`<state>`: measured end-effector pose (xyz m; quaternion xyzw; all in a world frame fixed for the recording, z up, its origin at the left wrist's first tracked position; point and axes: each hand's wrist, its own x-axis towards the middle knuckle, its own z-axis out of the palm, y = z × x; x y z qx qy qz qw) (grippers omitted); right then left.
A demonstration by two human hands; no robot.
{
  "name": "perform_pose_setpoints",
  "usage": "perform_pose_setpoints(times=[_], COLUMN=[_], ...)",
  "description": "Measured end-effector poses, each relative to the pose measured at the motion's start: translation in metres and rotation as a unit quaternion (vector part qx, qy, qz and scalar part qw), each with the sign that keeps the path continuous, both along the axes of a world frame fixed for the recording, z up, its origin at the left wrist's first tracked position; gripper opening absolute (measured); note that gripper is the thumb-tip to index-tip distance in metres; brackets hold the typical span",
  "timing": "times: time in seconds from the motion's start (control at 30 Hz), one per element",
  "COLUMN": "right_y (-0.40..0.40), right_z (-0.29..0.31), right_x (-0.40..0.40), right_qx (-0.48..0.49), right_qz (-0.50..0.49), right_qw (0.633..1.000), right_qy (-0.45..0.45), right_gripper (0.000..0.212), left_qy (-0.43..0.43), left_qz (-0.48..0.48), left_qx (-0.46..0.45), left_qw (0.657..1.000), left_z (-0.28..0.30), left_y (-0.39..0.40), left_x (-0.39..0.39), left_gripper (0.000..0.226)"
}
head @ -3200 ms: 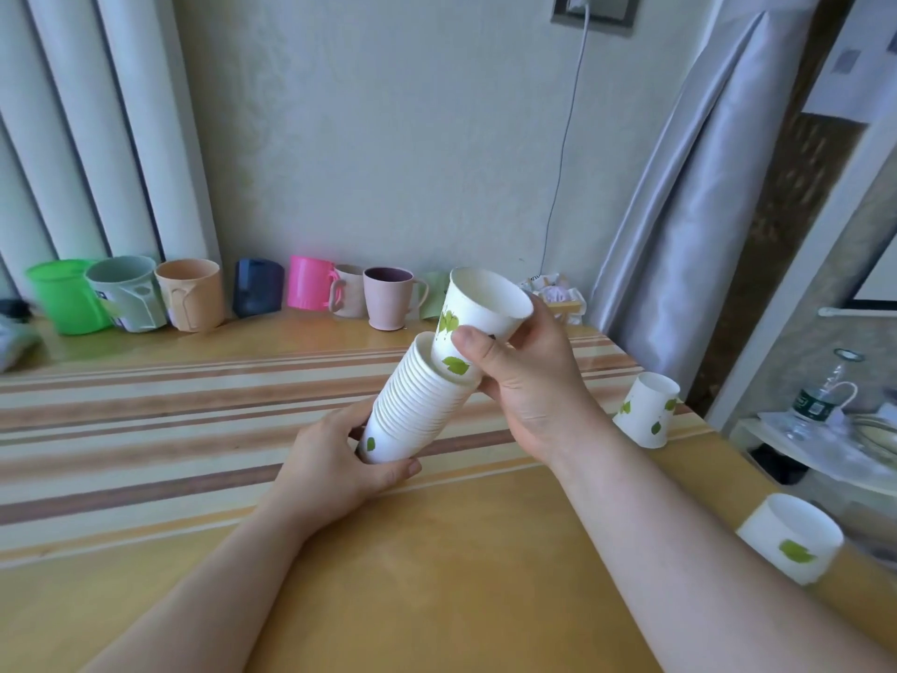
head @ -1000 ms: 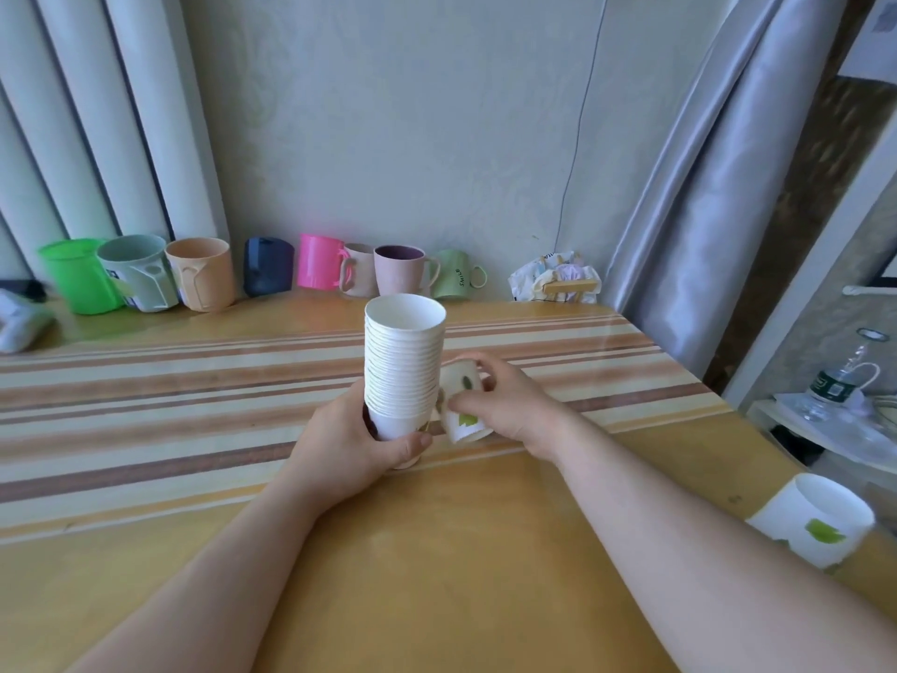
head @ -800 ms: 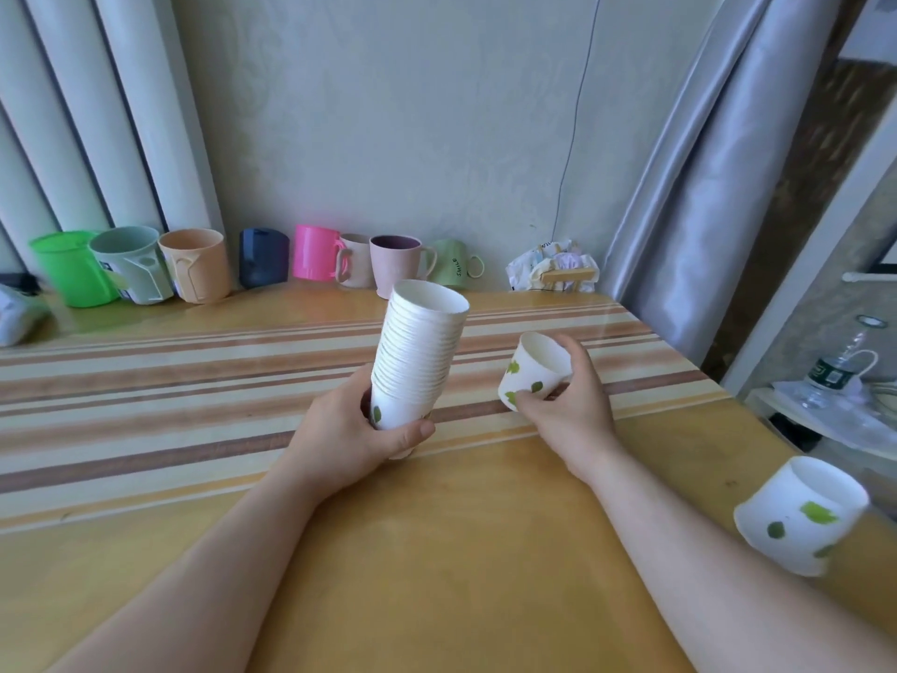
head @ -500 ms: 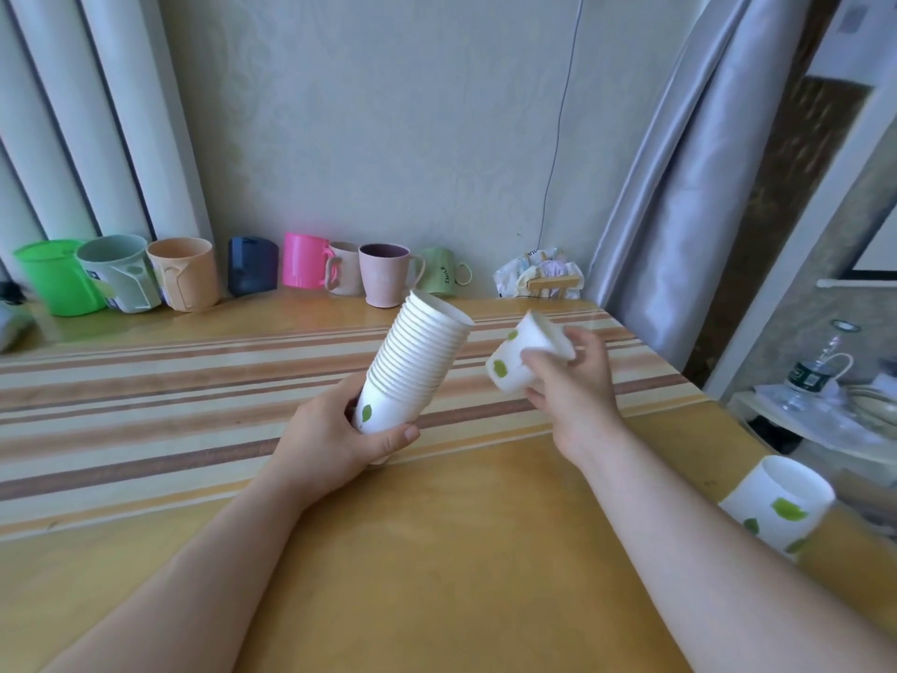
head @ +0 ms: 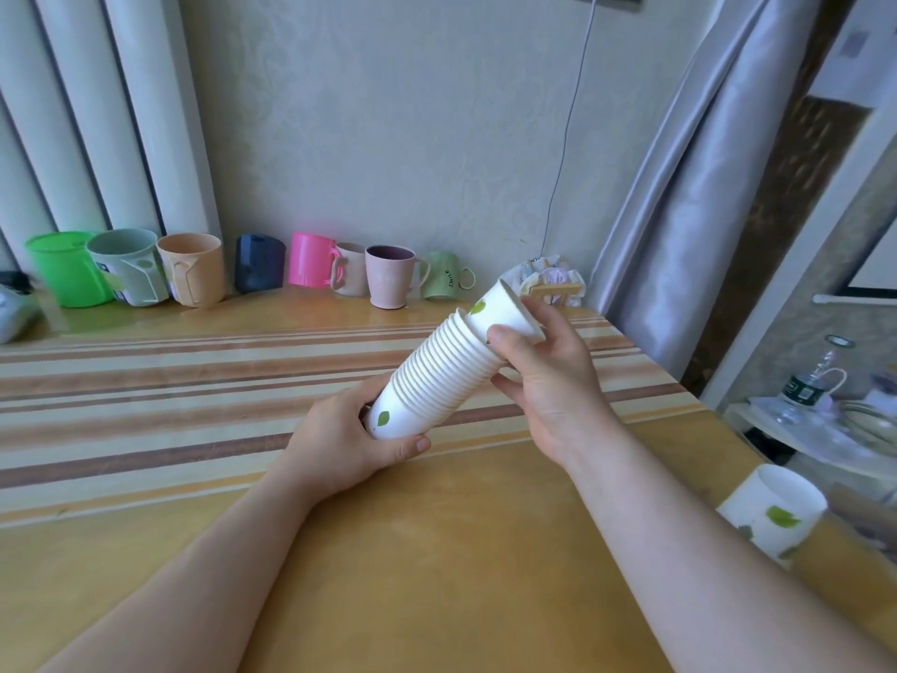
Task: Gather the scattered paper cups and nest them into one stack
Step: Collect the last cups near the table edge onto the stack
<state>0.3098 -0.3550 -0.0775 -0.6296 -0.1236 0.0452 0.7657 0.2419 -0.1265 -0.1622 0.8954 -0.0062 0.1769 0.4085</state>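
Observation:
A stack of nested white paper cups with green leaf prints is tilted up to the right above the table. My left hand grips the stack's bottom end. My right hand holds a single paper cup whose base sits inside the stack's top rim. One more leaf-print paper cup stands alone near the table's right edge, beside my right forearm.
A row of coloured plastic mugs lines the back wall on the wooden table. A striped runner crosses the table. A crumpled wrapper lies at the back right. A side shelf with a bottle stands beyond the right edge.
My right hand picked a loose cup off the table, lifted it and brought it into the top of the stack, which my left hand tilted to the right.

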Motion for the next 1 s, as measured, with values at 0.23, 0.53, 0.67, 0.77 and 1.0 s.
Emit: perform_pose_setpoints(times=[0.23,0.53,0.67,0.77,1.0], right_y=[-0.015,-0.14,-0.205,-0.236,-0.245], right_z=[-0.021,-0.007,0.0,-0.02,-0.04], right_x=[-0.03,-0.037,-0.037,-0.042,-0.047], right_qx=[-0.127,-0.573,-0.739,-0.698,-0.522], right_qz=[0.036,-0.13,-0.148,-0.103,-0.119], right_qw=[0.991,0.72,0.639,0.707,0.843], right_qy=[-0.026,-0.369,-0.154,-0.049,-0.051], right_gripper=[0.086,0.045,0.075,0.089,0.088], left_qy=[-0.008,-0.022,-0.014,0.0,0.015], left_qz=[0.035,-0.049,-0.101,-0.108,-0.103], left_qx=[0.038,0.122,0.124,0.103,0.043], left_qw=[0.999,0.991,0.987,0.989,0.994], left_z=[-0.001,0.01,0.01,0.011,0.011], left_y=[-0.002,-0.039,-0.058,-0.057,-0.052], left_x=[-0.002,-0.015,-0.024,-0.025,-0.031], left_gripper=[0.075,0.052,0.062,0.044,0.05])
